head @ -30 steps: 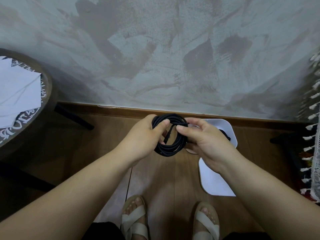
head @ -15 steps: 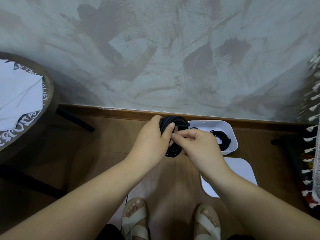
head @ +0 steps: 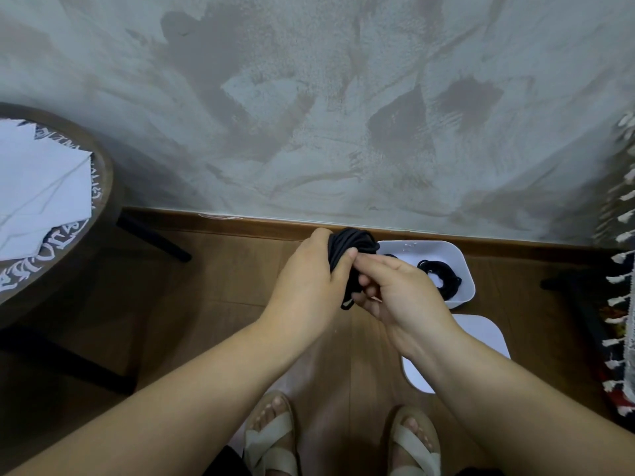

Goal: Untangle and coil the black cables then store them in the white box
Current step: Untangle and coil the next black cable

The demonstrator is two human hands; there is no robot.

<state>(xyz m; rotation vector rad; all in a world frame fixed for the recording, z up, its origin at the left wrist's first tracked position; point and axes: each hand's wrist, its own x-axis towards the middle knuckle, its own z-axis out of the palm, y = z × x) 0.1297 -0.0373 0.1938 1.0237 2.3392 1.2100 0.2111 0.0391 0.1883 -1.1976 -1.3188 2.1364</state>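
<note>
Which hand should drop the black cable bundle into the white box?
Probably the right hand: the white box sits on its side, and it pinches the coiled cable the left hand grips.

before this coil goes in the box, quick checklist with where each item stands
1. Grip on the coil: ok, left hand holds it bunched.
2. Loose end tucked in: cannot tell, the right hand pinches at the coil and hides it.
3. Lid off the white box: ok, it lies on the floor beside it.
4. Room in the box: ok, one stored cable lies at its right side and bare bottom shows beside it.
</note>
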